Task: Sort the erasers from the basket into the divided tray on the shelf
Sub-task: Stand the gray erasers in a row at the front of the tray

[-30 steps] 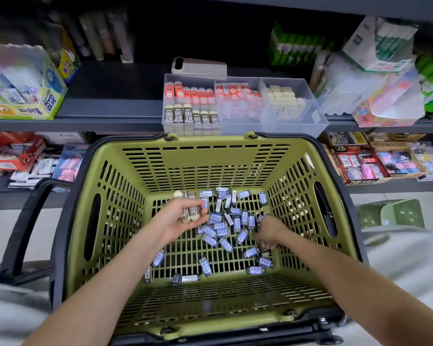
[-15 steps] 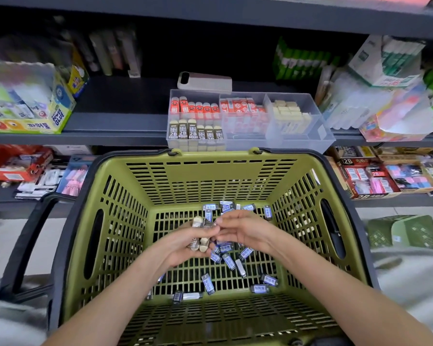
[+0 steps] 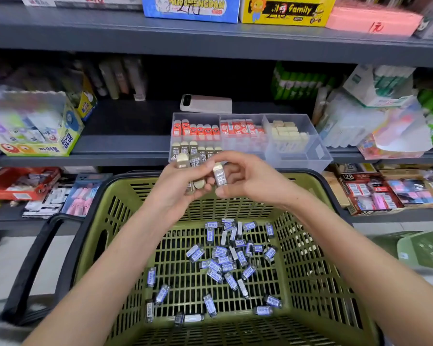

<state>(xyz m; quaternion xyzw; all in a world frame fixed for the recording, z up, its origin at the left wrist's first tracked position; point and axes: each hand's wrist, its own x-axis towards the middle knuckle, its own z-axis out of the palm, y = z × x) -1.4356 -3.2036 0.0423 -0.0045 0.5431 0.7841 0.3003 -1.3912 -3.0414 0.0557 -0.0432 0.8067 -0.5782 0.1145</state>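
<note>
Holding both hands up over the far rim of the basket (image 3: 118,213), just in front of the tray (image 3: 299,158) on the shelf (image 3: 120,146). Left hand (image 3: 175,188) curls round a bunch of 2B erasers (image 3: 185,162), cream ends poking above the fingers. Right hand (image 3: 253,179) pinches one eraser (image 3: 219,174) of the same sort between thumb and fingertips, upright, touching or just beside the left hand's bunch; cannot tell which.

Tray: left bay has red-sleeved erasers behind, 2B ones in front; middle bay red-and-white ones; right bay plain cream blocks toward the back.

Blue erasers (image 3: 225,260) lie scattered on the basket floor, thickest near the middle. Phone (image 3: 205,104) lies flat on the shelf behind the tray.
</note>
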